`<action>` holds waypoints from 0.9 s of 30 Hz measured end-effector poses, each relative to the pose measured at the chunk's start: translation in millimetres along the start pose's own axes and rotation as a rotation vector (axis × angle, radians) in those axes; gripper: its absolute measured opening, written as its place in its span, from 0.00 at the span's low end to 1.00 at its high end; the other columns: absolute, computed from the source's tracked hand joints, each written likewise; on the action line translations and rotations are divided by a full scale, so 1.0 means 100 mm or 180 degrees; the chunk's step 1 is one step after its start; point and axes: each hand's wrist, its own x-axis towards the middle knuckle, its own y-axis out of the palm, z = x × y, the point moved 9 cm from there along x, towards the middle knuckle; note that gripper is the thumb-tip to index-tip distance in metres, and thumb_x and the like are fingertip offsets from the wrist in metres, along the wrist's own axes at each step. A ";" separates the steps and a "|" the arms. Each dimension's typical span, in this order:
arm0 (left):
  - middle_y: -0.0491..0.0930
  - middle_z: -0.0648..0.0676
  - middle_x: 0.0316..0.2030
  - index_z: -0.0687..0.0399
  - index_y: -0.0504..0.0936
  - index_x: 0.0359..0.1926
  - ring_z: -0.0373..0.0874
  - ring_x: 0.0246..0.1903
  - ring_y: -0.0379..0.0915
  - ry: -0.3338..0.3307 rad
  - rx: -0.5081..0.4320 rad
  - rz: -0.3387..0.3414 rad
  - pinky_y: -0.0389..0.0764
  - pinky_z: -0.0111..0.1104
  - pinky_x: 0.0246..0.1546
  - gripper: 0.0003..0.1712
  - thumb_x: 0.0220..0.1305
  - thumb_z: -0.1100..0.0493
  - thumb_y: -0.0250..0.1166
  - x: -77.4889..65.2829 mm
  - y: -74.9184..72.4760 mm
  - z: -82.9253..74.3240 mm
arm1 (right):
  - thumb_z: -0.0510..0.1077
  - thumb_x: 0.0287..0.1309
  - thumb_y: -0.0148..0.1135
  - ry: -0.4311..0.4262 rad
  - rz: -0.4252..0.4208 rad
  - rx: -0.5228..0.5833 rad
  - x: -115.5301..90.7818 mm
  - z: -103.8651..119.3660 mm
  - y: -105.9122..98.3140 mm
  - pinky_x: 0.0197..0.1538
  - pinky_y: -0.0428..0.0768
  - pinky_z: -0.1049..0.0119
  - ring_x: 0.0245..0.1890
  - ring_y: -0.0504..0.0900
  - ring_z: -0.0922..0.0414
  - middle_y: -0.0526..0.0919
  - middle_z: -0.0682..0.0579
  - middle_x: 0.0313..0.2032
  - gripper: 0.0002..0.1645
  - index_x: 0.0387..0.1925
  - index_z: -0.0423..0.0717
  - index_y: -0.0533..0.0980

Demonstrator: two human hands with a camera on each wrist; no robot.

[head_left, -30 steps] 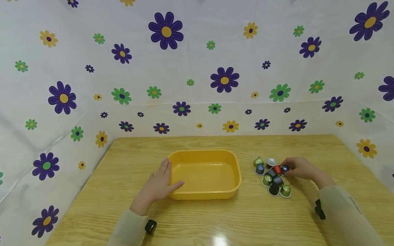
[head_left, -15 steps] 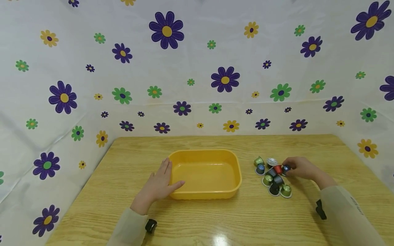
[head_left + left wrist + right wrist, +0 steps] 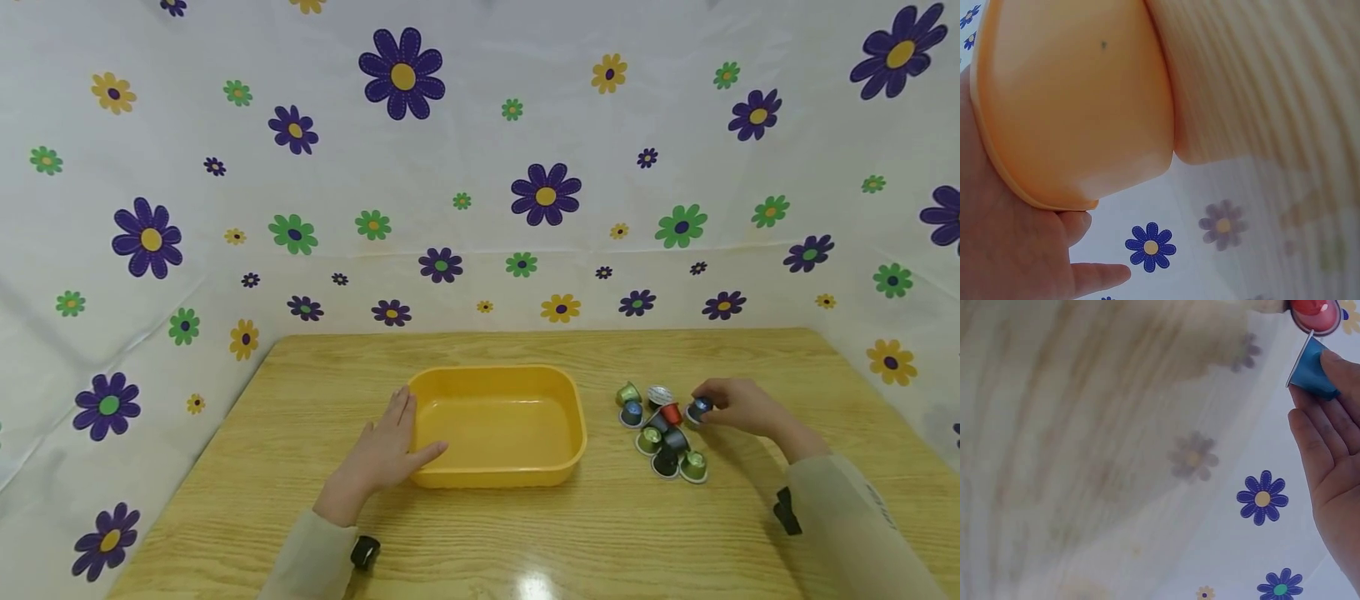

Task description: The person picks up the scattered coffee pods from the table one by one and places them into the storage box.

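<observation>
A yellow plastic basin (image 3: 495, 477) stands on the table, its inside bare in the head view. My left hand (image 3: 382, 450) rests against the basin's left rim with the fingers straight. Right of the basin lies a cluster of coffee capsules in green, black, grey, red, silver and blue. At the cluster's right side my right hand (image 3: 742, 410) pinches a blue coffee capsule (image 3: 1314, 370) between thumb and fingers. A red coffee capsule (image 3: 671, 413) sits just left of it, apart from the held one. Another blue coffee capsule (image 3: 632, 412) lies at the cluster's left.
The wood-grain table (image 3: 480, 542) has a glossy top that reflects light near the front. A white cloth (image 3: 465, 125) with printed flowers hangs behind and along both sides. A strip of bare table lies between the basin and the capsules.
My right hand has drawn the blue coffee capsule slightly right, away from the red one. The left hand and the basin stay where they were.
</observation>
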 end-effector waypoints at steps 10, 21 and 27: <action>0.36 0.65 0.66 0.71 0.40 0.65 0.55 0.65 0.33 0.0006 -0.0017 0.0007 0.50 0.61 0.52 0.56 0.56 0.29 0.44 -0.01 -0.02 0.00 | 0.35 0.46 0.63 -0.0070 -0.0084 0.0057 -0.03 0.11 -0.08 0.41 0.75 0.51 0.39 0.78 0.43 0.80 0.40 0.36 0.18 0.40 0.29 0.73; 0.36 0.65 0.66 0.71 0.40 0.65 0.55 0.65 0.33 0.0016 -0.0035 0.0004 0.50 0.61 0.52 0.56 0.56 0.29 0.45 0.00 -0.02 -0.01 | 0.35 0.47 0.63 -0.0090 -0.0112 0.0049 -0.07 0.23 -0.16 0.43 0.74 0.50 0.41 0.77 0.41 0.79 0.38 0.37 0.18 0.41 0.28 0.73; 0.36 0.65 0.66 0.70 0.39 0.65 0.55 0.65 0.34 -0.0012 -0.0060 -0.0004 0.50 0.60 0.53 0.57 0.54 0.29 0.45 0.00 -0.01 0.00 | 0.37 0.48 0.63 -0.0099 -0.0111 -0.0004 -0.08 0.27 -0.17 0.44 0.73 0.50 0.42 0.77 0.42 0.79 0.39 0.39 0.19 0.42 0.29 0.73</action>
